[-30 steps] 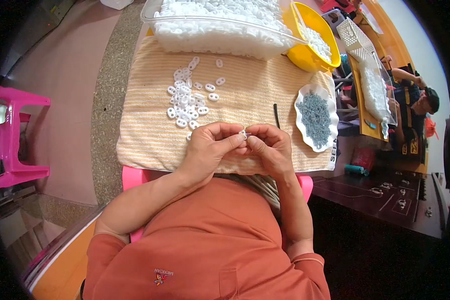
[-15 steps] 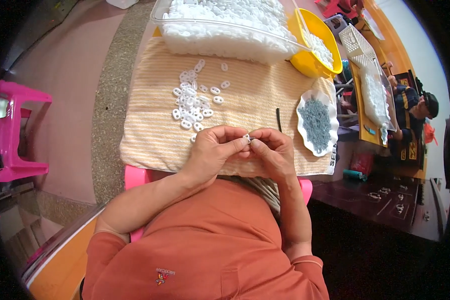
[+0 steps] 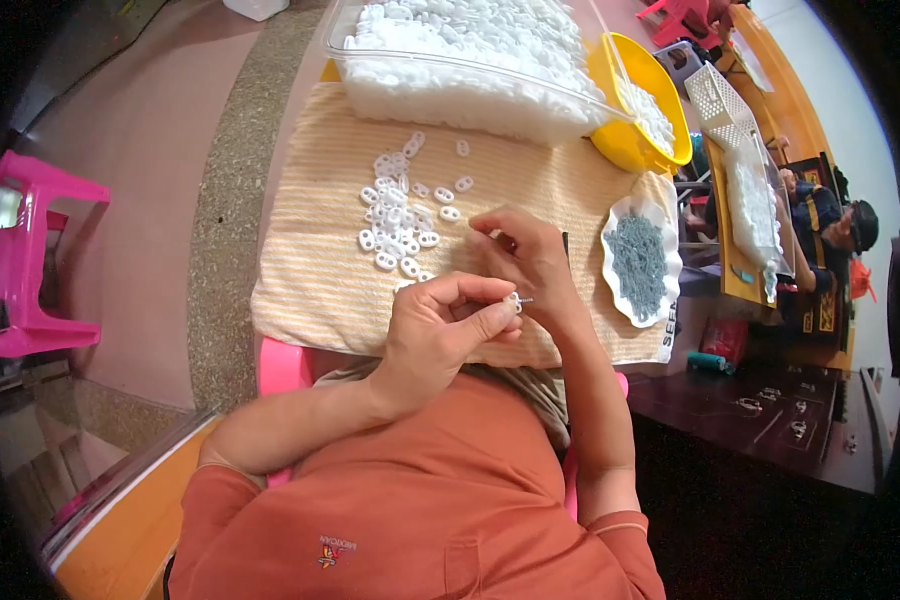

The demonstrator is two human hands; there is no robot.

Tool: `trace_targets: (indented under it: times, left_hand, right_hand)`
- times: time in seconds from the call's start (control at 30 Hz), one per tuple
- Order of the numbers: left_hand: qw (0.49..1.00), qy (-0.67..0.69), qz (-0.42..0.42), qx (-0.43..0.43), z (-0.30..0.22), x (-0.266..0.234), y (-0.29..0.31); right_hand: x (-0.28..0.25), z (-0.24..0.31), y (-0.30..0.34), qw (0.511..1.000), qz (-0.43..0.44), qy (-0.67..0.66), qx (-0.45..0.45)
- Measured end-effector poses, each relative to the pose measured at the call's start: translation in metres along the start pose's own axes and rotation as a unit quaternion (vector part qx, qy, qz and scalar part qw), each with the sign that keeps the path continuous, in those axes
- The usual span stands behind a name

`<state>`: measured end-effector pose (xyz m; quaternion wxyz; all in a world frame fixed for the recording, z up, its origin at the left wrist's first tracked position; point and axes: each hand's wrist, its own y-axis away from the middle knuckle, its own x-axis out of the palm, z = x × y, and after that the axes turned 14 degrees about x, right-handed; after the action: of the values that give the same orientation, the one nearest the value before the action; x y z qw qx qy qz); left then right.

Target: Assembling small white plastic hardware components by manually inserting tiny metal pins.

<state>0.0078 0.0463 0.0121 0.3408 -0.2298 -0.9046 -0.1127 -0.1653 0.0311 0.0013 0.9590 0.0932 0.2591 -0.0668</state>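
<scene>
My left hand (image 3: 450, 325) pinches a small white plastic piece (image 3: 512, 302) between thumb and fingertips, with a thin grey pin (image 3: 528, 300) sticking out of its right side. My right hand (image 3: 525, 255) is raised just beyond it, over the striped towel. Its fingers are bent and apart, with nothing visible in them, pointing toward loose white oval pieces with two holes (image 3: 395, 215) that lie to the left. Partly hidden behind the right hand is a thin black stick (image 3: 566, 243). At the right stands a white scalloped dish (image 3: 611, 280) of small grey parts (image 3: 638, 265).
A large clear bin (image 3: 470, 68) heaped with white pieces stands at the towel's (image 3: 310, 220) far edge, beside a yellow basin (image 3: 610, 140). A pink stool (image 3: 35, 260) is on the left. At the far right a person (image 3: 820, 225) sits near another clear tray (image 3: 755, 215).
My right hand has let go of the held piece and moved away, up and slightly left. My left hand keeps the white piece, and the whole view has shifted slightly.
</scene>
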Motion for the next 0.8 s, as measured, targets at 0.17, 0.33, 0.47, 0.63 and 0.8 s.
trace_targets:
  times: [0.17, 0.33, 0.47, 0.63, 0.8]
  left_hand:
    - [1.000, 0.010, 0.012, -0.004, -0.003, 0.000, -0.002]
    - [1.000, -0.010, 0.023, -0.002, -0.004, 0.000, -0.002]
    - [1.000, -0.008, 0.023, -0.005, -0.004, 0.001, -0.002]
    - [1.000, 0.004, 0.001, 0.004, -0.001, -0.002, -0.003]
    - [1.000, 0.000, -0.003, 0.005, -0.001, -0.002, -0.005]
  right_hand:
    - [0.021, 0.001, -0.023, 0.963, -0.104, 0.234, -0.080]
    - [0.025, 0.011, -0.024, 0.949, -0.098, 0.295, -0.047]
    - [0.018, 0.012, -0.021, 0.960, -0.074, 0.269, -0.034]
    - [0.003, 0.007, 0.004, 0.990, -0.075, 0.078, -0.095]
    - [-0.022, 0.004, 0.017, 0.977, -0.077, 0.184, -0.068]
